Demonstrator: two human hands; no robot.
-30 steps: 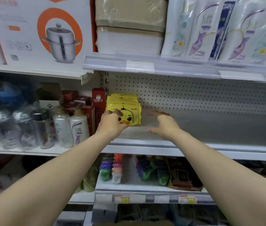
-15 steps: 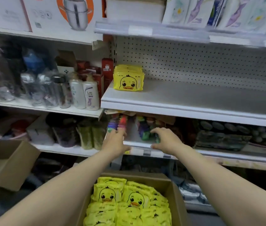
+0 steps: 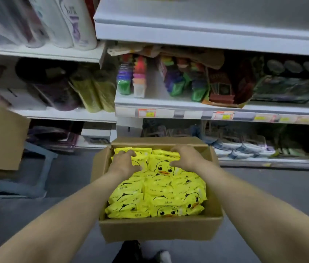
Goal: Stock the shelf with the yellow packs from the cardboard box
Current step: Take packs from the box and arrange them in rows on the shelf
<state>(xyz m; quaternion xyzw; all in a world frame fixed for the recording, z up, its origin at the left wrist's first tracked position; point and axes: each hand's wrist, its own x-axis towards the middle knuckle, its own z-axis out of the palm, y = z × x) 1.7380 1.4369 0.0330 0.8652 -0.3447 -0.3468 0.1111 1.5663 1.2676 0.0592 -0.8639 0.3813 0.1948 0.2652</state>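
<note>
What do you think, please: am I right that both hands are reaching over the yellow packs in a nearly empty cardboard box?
Not quite: the head view shows the cardboard box nearly full, not nearly empty. The left hand and right hand do reach over the yellow packs.

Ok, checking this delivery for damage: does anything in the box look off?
Nothing looks torn or spilled. The yellow packs lie jumbled in the cardboard box, overlapping at odd angles rather than in neat rows.
</note>
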